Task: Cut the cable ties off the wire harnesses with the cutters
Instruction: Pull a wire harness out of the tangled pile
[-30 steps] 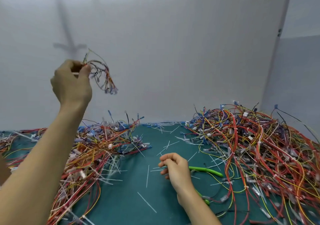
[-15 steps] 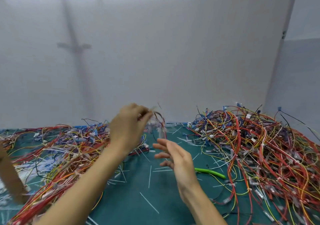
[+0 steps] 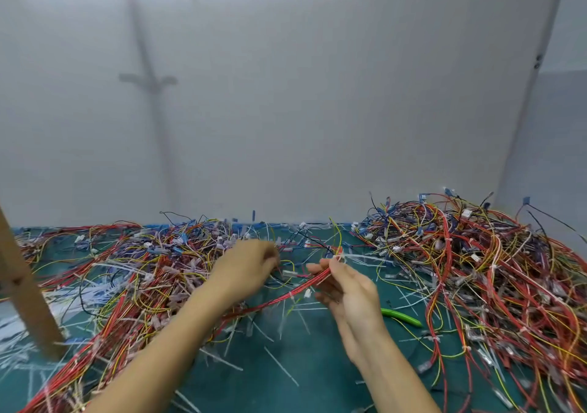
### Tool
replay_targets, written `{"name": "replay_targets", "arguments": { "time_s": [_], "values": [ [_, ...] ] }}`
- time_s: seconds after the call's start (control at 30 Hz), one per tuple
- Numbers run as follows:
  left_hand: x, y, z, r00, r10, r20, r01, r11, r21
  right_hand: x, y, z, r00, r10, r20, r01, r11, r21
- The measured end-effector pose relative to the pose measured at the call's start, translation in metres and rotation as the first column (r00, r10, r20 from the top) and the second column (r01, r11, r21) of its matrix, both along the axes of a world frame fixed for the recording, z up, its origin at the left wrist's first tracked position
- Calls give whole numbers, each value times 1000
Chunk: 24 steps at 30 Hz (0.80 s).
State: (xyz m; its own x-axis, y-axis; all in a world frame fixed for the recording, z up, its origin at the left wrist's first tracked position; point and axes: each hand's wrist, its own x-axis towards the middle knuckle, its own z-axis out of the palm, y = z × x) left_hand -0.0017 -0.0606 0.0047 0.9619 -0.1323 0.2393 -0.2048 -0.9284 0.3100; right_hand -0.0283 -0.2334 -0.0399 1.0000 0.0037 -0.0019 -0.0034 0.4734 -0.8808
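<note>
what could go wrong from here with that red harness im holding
1. The red harness in the right hand trails into the left pile; pulling may drag tangled wires along.
2. The cutters lie on the mat at the edge of the right pile; grabbing them could snag wires.
3. The tie sits tight on the harness, so a careless snip might nick insulation.

1 head-worn view faces forward, slightly down, close over the table (image 3: 305, 377).
</note>
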Motion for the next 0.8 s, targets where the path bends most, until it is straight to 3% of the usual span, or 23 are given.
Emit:
{"name": "replay_targets", "arguments": {
  "time_s": [0.1,0.17,0.27,0.47,0.67,0.8],
  "values": [
    [8,15,-10,937,-21,-350,96,975,199,-1,-3,4,996,18,82,-16,1000,-22],
    [10,19,-23,899,3,-438,172,917,360,-1,-5,6,991,17,134,-13,999,-29],
    [13,31,-38,926,60,-374,186,789,586,-1,-13,11,981,4,192,-5,1000,3],
    [21,81,-51,977,144,-158,10,708,706,1,-23,15,974,-67,216,59,997,39],
    [26,102,-55,995,95,-40,-38,693,720,2,-19,11,952,-157,261,182,981,-72],
    [26,102,-52,996,85,-32,-43,756,653,3,-16,9,937,-204,285,234,969,-76]
  ]
}}
